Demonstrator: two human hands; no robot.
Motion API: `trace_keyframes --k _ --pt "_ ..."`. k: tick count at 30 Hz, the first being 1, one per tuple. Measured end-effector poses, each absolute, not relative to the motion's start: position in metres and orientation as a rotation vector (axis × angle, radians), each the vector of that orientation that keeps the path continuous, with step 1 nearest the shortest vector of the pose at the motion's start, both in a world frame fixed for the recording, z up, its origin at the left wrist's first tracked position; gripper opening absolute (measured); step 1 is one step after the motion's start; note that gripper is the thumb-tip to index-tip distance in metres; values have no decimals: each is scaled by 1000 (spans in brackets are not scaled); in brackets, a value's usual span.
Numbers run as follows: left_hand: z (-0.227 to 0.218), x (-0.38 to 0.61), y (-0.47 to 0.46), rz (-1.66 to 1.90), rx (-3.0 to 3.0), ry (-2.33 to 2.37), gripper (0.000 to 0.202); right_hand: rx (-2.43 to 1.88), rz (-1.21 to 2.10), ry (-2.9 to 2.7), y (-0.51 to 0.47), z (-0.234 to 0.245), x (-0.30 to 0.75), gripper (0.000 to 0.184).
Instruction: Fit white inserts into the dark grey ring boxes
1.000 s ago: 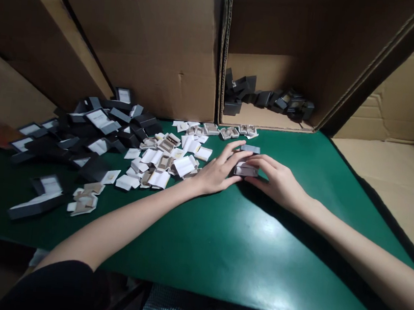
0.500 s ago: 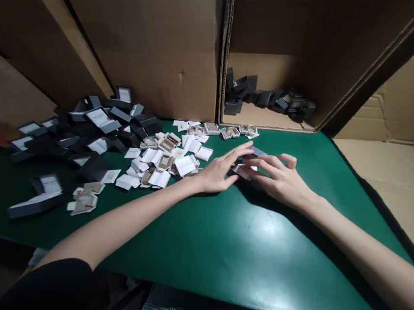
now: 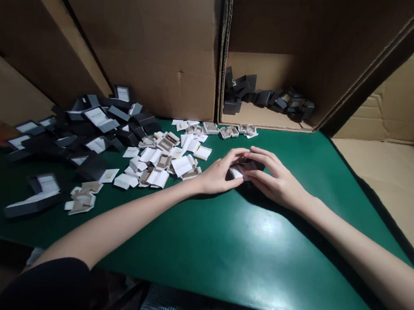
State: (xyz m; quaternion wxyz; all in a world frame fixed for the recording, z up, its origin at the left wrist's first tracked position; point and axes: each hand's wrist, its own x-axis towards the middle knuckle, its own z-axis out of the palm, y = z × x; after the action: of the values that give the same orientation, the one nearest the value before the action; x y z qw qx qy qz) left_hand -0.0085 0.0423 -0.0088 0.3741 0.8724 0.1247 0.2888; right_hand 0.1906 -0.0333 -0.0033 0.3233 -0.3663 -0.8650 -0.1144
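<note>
Between my two hands, on the green table, is a small black box [image 3: 255, 165] with a white inner part [image 3: 235, 172] showing at its left side. My left hand [image 3: 217, 174] grips it from the left, thumb at the near side and fingers across the far side. From the right, the curled fingers of my right hand [image 3: 281, 180] hold the box's top and near side. Fingers cover much of the box, so its exact shape is hidden. Just left of my left hand lies a heap of folded white card inserts [image 3: 158, 177].
A pile of open black boxes [image 3: 90, 167] with white insides covers the table's left. Several closed black boxes [image 3: 263, 98] sit inside a cardboard carton [image 3: 266, 119] at the back. One loose insert [image 3: 82, 198] lies front left. Cardboard [image 3: 393, 179] borders the table's right edge.
My right hand's raised fingers have come down and wrapped round the box. My left fingers have bent in from a stretched position, and the box is more enclosed between both hands.
</note>
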Motion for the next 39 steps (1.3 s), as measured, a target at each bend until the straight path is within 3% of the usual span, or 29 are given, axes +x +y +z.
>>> trace_keyframes --k 3,7,10,32,39 --pt "-7 -9 42 798 2283 461 57 -955 -284 -2222 -31 -6 192 16" --pt "-2 -9 42 817 2329 578 23 -1004 -326 -2150 -31 -8 192 12" --pt "-1 -9 43 827 2336 547 11 -1053 -341 -2124 -32 -8 189 11" --pt "0 -5 36 889 2472 615 11 -1096 -432 -2175 -33 -5 187 10" --pt "-5 -3 28 927 2456 703 10 -1000 -319 -2256 -32 -1 195 22"
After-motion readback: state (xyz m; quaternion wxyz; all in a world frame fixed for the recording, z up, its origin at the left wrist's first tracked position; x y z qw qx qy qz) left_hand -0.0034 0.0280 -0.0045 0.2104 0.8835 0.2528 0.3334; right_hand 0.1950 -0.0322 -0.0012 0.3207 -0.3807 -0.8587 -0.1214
